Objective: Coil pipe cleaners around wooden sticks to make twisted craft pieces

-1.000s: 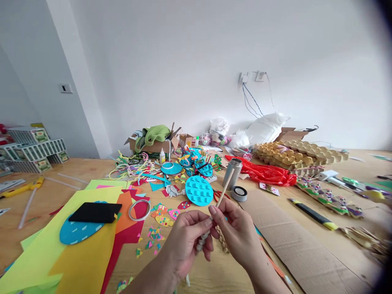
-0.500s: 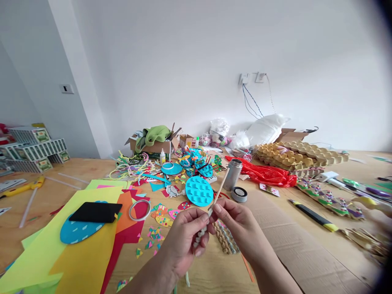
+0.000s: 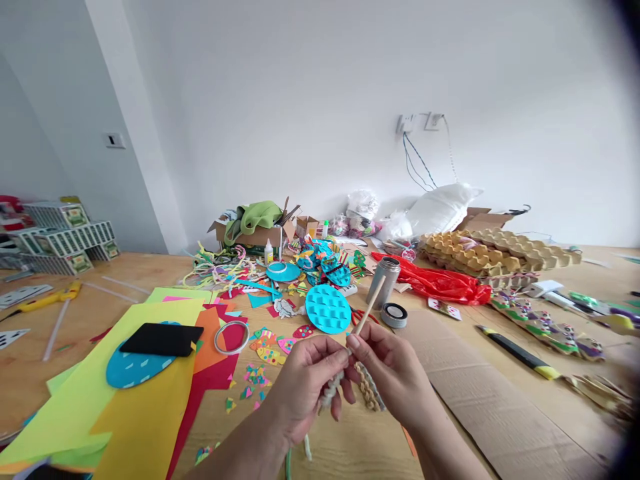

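Observation:
My left hand (image 3: 313, 377) is closed, pinching a greyish-white knitted or crocheted yarn piece (image 3: 330, 390). Its lower fingers curl loosely beside the yarn. My right hand (image 3: 390, 370) grips a thin wooden stick (image 3: 371, 305), which slants up and to the right; its lower end is hidden by the fingers. Both thumbs and forefingers meet almost tip to tip. Below them, tan and grey braided yarn (image 3: 369, 393) shows behind the right fingers, and a pale green strand (image 3: 307, 447) hangs under the left hand.
Beyond the hands lie a blue textured disc (image 3: 327, 309), a metal bottle (image 3: 384, 281) and its lid (image 3: 394, 315). Coloured paper (image 3: 145, 400) bearing a black phone-like slab (image 3: 161, 339) is left; cardboard (image 3: 480, 387) and a black-yellow cutter (image 3: 517, 352) are right.
The view has shifted so the table's things sit slightly further right. The stick leans more to the right, and my left hand's lower fingers have loosened a little.

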{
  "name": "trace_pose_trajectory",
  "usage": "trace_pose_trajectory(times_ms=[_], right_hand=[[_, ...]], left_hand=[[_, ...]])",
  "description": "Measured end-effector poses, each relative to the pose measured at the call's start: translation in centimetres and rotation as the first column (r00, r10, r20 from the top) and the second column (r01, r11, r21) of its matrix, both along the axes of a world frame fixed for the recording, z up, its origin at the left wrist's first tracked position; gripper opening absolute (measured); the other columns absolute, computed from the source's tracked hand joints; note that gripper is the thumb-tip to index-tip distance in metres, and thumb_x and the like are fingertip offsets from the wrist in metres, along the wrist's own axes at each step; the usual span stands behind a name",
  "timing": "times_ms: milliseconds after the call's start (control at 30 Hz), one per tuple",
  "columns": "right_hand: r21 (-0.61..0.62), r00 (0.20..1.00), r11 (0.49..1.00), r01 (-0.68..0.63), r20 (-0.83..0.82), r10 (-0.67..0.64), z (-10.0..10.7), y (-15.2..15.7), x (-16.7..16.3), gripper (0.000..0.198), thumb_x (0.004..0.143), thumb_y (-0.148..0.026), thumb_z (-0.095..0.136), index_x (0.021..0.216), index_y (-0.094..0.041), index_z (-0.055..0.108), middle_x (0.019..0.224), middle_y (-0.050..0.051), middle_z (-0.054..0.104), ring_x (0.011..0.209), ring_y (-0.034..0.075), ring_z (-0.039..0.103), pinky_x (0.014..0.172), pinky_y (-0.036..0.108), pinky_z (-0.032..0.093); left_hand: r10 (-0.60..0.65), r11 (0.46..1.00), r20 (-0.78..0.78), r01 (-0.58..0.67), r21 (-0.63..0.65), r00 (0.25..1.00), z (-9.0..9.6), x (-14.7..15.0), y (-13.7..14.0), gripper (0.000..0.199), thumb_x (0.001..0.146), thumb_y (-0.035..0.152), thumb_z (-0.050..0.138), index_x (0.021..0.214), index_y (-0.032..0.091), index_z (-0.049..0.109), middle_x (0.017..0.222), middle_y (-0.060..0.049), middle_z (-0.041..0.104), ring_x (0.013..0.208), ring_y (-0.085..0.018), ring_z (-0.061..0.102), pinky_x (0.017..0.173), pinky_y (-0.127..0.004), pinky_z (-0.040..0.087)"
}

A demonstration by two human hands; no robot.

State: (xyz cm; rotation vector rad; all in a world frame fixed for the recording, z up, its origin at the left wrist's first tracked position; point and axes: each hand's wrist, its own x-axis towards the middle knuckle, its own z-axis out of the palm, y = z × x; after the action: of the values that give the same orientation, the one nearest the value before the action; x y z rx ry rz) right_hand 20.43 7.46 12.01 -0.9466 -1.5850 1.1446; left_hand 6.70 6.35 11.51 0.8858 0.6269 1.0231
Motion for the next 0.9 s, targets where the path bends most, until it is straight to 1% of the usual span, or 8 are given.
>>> trace_pose_trajectory(times_ms=[67, 167, 300, 433, 533, 700, 833, 900], right_hand=[[-0.032, 1.000, 0.999, -0.020, -0.024, 0.020, 0.2, 0.1, 0.1, 0.028, 0.085, -0.040, 0.052, 0.070, -0.018, 0.049, 0.056, -0.004, 0.048, 0.048, 0.009, 0.044, 0.047, 0.021, 0.035], [0.014, 0.999, 0.999, 0.042, 0.010, -0.042, 0.2, 0.3, 0.3, 0.029, 0.085, -0.042, 0.053, 0.070, -0.017, 0.050, 0.061, -0.003, 0.049, 0.051, 0.009, 0.044, 0.048, 0.021, 0.036], [0.069, 0.990, 0.991, 0.113, 0.073, -0.118, -0.3, 0.1, -0.1, 0.030, 0.084, -0.044, 0.053, 0.068, -0.018, 0.051, 0.062, 0.000, 0.053, 0.057, 0.013, 0.050, 0.052, 0.023, 0.040], [0.055, 0.988, 0.989, 0.141, 0.063, -0.144, -0.9, -0.1, -0.8, 0.030, 0.083, -0.047, 0.052, 0.069, -0.020, 0.050, 0.057, -0.001, 0.052, 0.052, 0.014, 0.050, 0.048, 0.023, 0.039], [0.046, 0.987, 0.988, 0.150, 0.052, -0.152, -0.7, 0.1, -0.8, 0.032, 0.082, -0.047, 0.053, 0.067, -0.019, 0.049, 0.058, -0.001, 0.051, 0.053, 0.013, 0.049, 0.049, 0.023, 0.038], [0.001, 0.997, 0.998, 0.071, 0.021, -0.071, 0.3, 0.5, 0.3, 0.033, 0.083, -0.046, 0.053, 0.068, -0.016, 0.054, 0.065, 0.001, 0.055, 0.063, 0.014, 0.050, 0.059, 0.024, 0.040], [-0.006, 0.990, 0.990, 0.140, -0.010, -0.140, 0.6, 0.7, 0.8, 0.031, 0.081, -0.045, 0.056, 0.068, -0.016, 0.056, 0.064, 0.000, 0.055, 0.062, 0.013, 0.049, 0.059, 0.023, 0.039], [-0.026, 0.990, 0.991, 0.134, -0.037, -0.135, 0.7, 0.7, 0.7, 0.032, 0.080, -0.045, 0.058, 0.066, -0.016, 0.056, 0.061, -0.001, 0.055, 0.059, 0.012, 0.049, 0.058, 0.023, 0.039]], left_hand=[[-0.067, 0.998, 0.002, 0.067, 0.006, 0.998, 0.2, -0.3, 0.1, 0.020, 0.081, 0.031, 0.055, 0.078, 0.011, 0.057, 0.069, -0.007, 0.065, 0.050, -0.011, 0.060, 0.035, -0.015, 0.041], [-0.106, 0.994, -0.036, 0.106, 0.011, 0.994, 0.5, -0.5, 0.1, 0.023, 0.083, 0.034, 0.052, 0.085, 0.012, 0.055, 0.069, -0.009, 0.068, 0.052, -0.014, 0.064, 0.040, -0.017, 0.044], [-0.024, 0.999, -0.104, 0.026, 0.023, 0.994, 0.4, -0.4, 0.2, 0.023, 0.079, 0.033, 0.059, 0.077, 0.011, 0.054, 0.061, -0.006, 0.065, 0.047, -0.011, 0.060, 0.039, -0.016, 0.042], [0.012, 0.999, -0.078, -0.009, 0.038, 0.997, 0.2, -0.3, 0.2, 0.023, 0.077, 0.033, 0.061, 0.072, 0.012, 0.051, 0.052, -0.001, 0.060, 0.039, -0.007, 0.052, 0.036, -0.015, 0.038], [0.004, 0.999, -0.084, -0.001, 0.039, 0.996, 0.2, -0.3, 0.3, 0.023, 0.077, 0.034, 0.060, 0.072, 0.012, 0.052, 0.052, -0.001, 0.059, 0.038, -0.007, 0.052, 0.035, -0.015, 0.037], [-0.021, 0.999, -0.120, 0.025, 0.033, 0.993, 0.3, -0.6, 0.3, 0.022, 0.079, 0.034, 0.058, 0.075, 0.013, 0.052, 0.055, -0.002, 0.062, 0.038, -0.008, 0.053, 0.034, -0.015, 0.037], [-0.088, 0.995, -0.135, 0.094, 0.038, 0.987, 0.2, -0.6, 0.3, 0.022, 0.082, 0.035, 0.053, 0.082, 0.013, 0.052, 0.061, -0.006, 0.065, 0.043, -0.010, 0.057, 0.037, -0.016, 0.041], [-0.116, 0.991, -0.134, 0.123, 0.048, 0.984, 0.1, -0.5, 0.3, 0.025, 0.085, 0.038, 0.048, 0.087, 0.013, 0.052, 0.064, -0.007, 0.067, 0.045, -0.012, 0.059, 0.038, -0.017, 0.042]])
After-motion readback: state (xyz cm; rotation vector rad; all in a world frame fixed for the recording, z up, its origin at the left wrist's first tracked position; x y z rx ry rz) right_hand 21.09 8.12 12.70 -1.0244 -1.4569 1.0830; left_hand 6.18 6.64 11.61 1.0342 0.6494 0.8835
